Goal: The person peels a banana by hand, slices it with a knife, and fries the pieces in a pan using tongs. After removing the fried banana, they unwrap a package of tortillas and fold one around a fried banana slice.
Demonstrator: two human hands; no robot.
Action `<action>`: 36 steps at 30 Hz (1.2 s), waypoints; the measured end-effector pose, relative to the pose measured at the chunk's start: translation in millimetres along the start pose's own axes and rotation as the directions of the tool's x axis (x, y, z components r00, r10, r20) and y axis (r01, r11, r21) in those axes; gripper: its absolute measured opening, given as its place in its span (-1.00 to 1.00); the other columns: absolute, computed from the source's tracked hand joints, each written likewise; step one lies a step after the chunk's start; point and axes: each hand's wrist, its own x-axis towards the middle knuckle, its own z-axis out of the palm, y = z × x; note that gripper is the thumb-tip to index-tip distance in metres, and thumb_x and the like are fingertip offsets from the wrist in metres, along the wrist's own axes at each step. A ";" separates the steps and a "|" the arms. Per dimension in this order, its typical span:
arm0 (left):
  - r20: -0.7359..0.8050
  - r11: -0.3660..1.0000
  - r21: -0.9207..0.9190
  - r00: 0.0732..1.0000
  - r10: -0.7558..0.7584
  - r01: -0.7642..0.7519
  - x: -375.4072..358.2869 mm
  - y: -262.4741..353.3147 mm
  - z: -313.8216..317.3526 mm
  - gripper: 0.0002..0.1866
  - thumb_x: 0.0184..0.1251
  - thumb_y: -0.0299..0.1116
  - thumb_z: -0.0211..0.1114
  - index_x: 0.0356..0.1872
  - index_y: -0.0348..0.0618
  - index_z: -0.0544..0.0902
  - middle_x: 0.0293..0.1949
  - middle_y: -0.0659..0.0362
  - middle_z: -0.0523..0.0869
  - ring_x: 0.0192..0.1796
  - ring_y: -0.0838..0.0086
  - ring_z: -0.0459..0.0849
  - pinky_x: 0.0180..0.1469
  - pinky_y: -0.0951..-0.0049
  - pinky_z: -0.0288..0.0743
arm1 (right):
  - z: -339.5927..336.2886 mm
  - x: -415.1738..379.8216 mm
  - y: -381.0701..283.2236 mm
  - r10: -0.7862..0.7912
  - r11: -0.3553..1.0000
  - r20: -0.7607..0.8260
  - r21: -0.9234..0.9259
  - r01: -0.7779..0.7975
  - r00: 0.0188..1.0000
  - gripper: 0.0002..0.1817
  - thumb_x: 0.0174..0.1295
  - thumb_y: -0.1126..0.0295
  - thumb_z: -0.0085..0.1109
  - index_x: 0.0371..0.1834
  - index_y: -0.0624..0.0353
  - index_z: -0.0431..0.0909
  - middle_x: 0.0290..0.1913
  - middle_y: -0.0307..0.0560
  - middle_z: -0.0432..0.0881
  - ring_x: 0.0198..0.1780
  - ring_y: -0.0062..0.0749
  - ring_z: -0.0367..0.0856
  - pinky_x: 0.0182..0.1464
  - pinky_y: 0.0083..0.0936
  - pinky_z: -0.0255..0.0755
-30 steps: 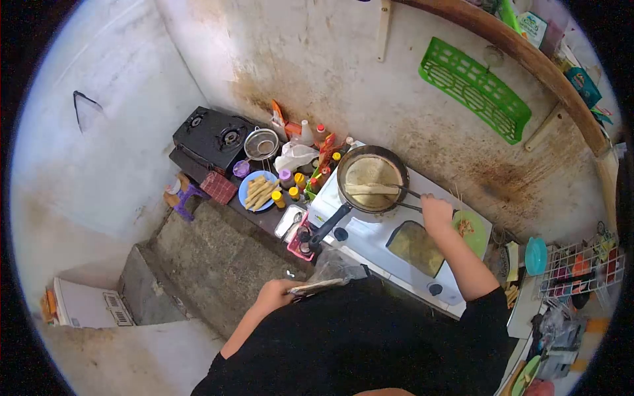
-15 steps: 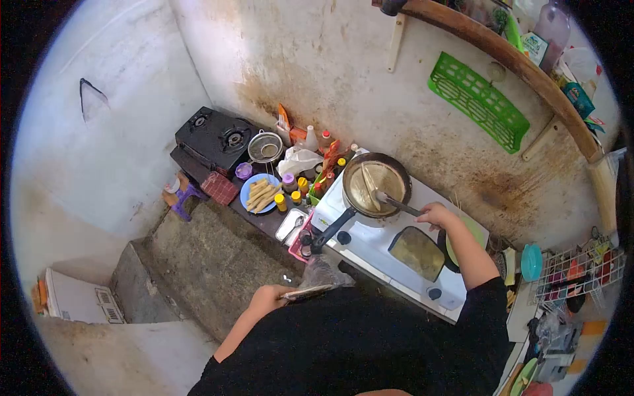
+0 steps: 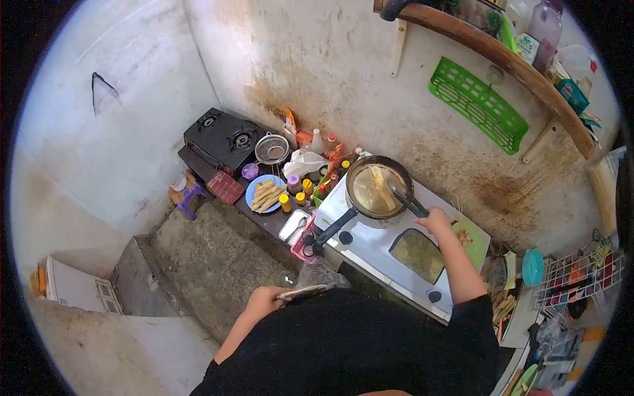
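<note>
My right hand (image 3: 434, 222) is closed round the handle of a dark utensil (image 3: 411, 201), whose far end reaches into the frying pan (image 3: 352, 191) on the white stove. In the pan's pale liquid lies a long light-brown piece of food (image 3: 381, 187), beside the utensil's end. My left hand (image 3: 264, 300) is held low near my body, its fingers closed on the edge of a flat, pale object (image 3: 302, 291). Clear plastic (image 3: 323, 275) lies against that object.
A blue plate (image 3: 249, 193) of rolled food, yellow-capped bottles (image 3: 285, 202) and a strainer (image 3: 271, 149) stand left of the stove (image 3: 366, 243). The pan's black handle (image 3: 335, 230) points toward me. A green plate (image 3: 475, 247) sits at the stove's right end.
The utensil and my right hand have shifted, and the utensil now points more steeply. The food in the pan has turned and moved slightly right. The whole view has shifted a little.
</note>
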 end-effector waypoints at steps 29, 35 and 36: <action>0.453 0.999 0.010 0.890 -0.048 0.048 30.1 -71.4 -15.4 -0.66 0.08 -0.12 0.18 -0.14 -0.01 0.62 -0.27 -0.03 0.64 -0.16 0.21 0.62 -0.10 0.38 0.41 | 24.9 -47.2 -50.5 -0.069 0.961 -0.340 -0.275 -0.029 0.938 -0.73 -0.06 0.33 0.23 -0.29 0.15 0.46 -0.34 -0.03 0.57 -0.32 -0.05 0.59 -0.34 -0.21 0.46; 0.585 0.993 0.079 0.811 0.026 -0.089 29.9 -38.7 -0.5 -0.64 0.05 -0.11 0.18 -0.13 0.01 0.61 -0.23 -0.02 0.63 -0.12 0.21 0.60 -0.07 0.41 0.40 | 55.1 -61.0 -35.1 0.091 0.981 -0.429 -0.115 -0.154 0.899 -0.75 -0.09 0.30 0.27 -0.36 0.13 0.49 -0.34 -0.05 0.57 -0.27 -0.11 0.59 -0.32 -0.23 0.46; 0.593 0.992 0.055 0.803 0.057 -0.111 30.0 -37.4 9.3 -0.64 0.05 -0.11 0.18 -0.12 0.01 0.61 -0.23 -0.02 0.63 -0.12 0.21 0.60 -0.07 0.41 0.40 | 67.9 -54.5 -23.3 0.142 0.980 -0.447 -0.063 -0.189 0.883 -0.73 -0.12 0.27 0.29 -0.37 0.11 0.50 -0.34 -0.05 0.58 -0.26 -0.13 0.59 -0.31 -0.22 0.46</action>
